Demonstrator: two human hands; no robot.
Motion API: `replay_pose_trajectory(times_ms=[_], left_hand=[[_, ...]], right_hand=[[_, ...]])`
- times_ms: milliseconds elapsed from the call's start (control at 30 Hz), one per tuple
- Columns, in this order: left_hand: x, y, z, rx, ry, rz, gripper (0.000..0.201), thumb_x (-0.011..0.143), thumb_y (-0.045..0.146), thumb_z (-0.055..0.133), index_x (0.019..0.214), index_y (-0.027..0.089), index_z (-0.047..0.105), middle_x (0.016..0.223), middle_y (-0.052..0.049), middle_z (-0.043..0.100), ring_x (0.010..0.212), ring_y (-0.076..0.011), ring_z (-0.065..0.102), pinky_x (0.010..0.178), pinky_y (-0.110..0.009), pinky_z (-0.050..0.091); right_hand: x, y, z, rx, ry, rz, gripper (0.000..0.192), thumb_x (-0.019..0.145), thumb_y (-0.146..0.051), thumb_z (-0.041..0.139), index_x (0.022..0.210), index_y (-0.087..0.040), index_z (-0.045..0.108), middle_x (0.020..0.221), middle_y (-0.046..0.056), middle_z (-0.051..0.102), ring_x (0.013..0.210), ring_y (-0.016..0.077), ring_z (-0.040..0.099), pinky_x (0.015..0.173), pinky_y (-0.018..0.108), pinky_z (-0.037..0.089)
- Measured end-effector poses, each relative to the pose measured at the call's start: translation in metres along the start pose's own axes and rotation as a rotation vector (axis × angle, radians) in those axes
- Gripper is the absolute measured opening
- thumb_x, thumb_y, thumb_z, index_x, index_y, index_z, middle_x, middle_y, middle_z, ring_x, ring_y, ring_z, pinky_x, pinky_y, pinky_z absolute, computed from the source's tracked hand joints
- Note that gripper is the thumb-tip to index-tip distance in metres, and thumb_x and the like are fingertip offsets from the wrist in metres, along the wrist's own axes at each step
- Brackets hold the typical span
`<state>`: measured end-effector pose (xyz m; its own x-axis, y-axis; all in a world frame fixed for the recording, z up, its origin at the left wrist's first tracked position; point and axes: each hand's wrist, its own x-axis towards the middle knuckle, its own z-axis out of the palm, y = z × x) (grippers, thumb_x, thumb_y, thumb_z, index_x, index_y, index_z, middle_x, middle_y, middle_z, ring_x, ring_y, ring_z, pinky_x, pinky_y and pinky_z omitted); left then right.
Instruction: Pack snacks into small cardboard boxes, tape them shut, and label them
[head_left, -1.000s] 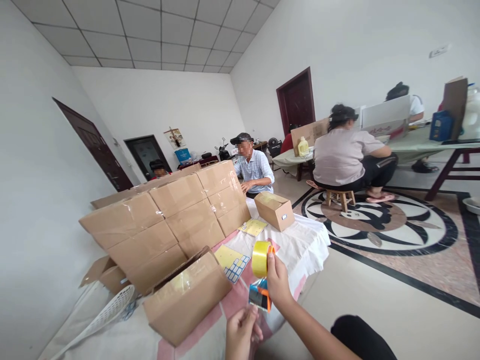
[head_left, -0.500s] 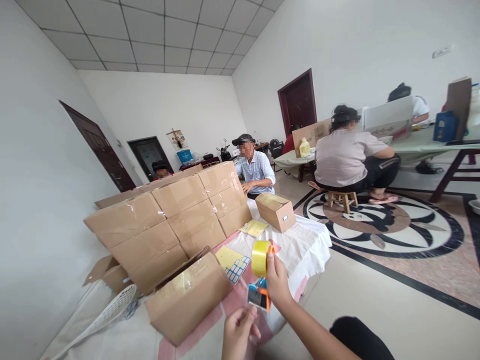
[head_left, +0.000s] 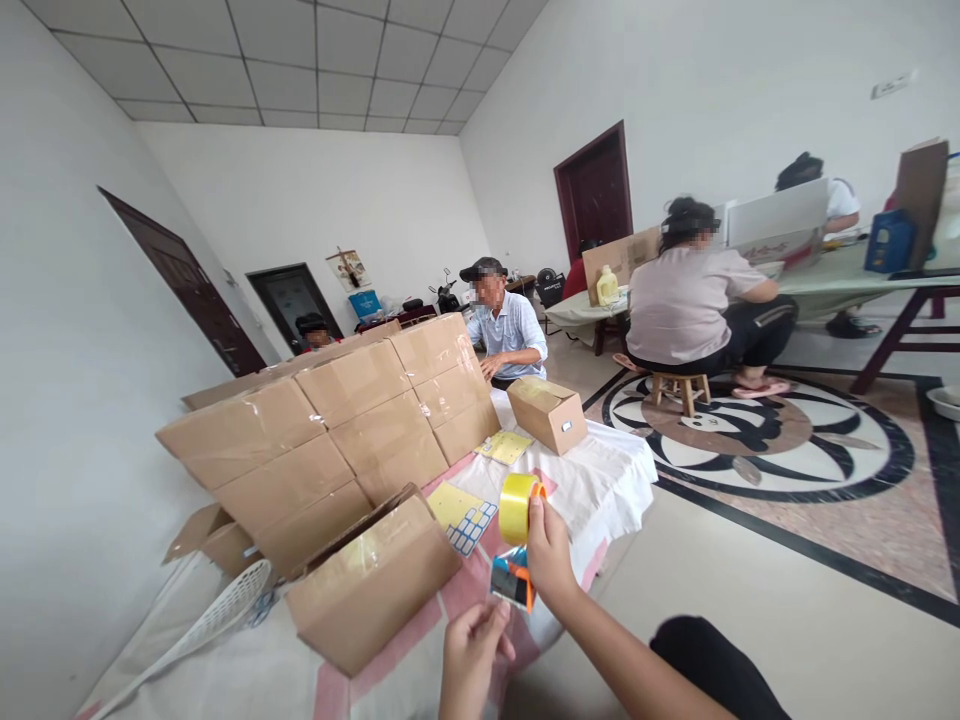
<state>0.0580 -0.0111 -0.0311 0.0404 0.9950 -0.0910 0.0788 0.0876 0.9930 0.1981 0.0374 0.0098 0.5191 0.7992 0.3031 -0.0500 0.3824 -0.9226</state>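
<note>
My right hand [head_left: 549, 545] is closed around an orange and blue tape dispenser [head_left: 519, 580] that carries a roll of yellow tape [head_left: 516, 508]. The roll points up and the dispenser's dark lower end points down toward my left hand [head_left: 474, 645]. Thumb and fingertips of that left hand are pinched together just below the dispenser's edge. Whatever is between them is too small or clear to make out. Left of both hands, a cardboard box [head_left: 375, 590] lies on the cloth-covered table [head_left: 611, 475]. Behind the tape lies a yellow sheet with blue-edged labels [head_left: 463, 515].
Stacked cardboard boxes [head_left: 379, 430] form a wall along the table's left side. A smaller box [head_left: 547, 415] and another yellow sheet [head_left: 504, 447] lie farther back. A white plastic basket [head_left: 225, 610] is at lower left. One person [head_left: 506, 330] sits across; another [head_left: 694, 300] sits on a stool.
The view has shifted slightly, so the room sits a little higher and farther left. Both hands keep the same hold, with the dispenser still just above my left fingertips.
</note>
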Motion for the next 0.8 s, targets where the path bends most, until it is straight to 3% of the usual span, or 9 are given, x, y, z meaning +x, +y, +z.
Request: replay_pose_trajectory(times_ms=[800], left_hand=[[0.005,-0.019,0.0,0.068,0.039,0.163,0.063,0.069,0.078,0.07,0.059,0.016,0.06,0.049,-0.003,0.056,0.052,-0.0133,0.05,0.055,-0.024,0.039]], right_hand=[[0.001,0.0,0.001,0.007,0.014,-0.008,0.055,0.096,-0.07,0.036,0.071,-0.022,0.049,0.062,-0.001,0.05,0.058,0.0167,0.047,0.055,0.029,0.037]])
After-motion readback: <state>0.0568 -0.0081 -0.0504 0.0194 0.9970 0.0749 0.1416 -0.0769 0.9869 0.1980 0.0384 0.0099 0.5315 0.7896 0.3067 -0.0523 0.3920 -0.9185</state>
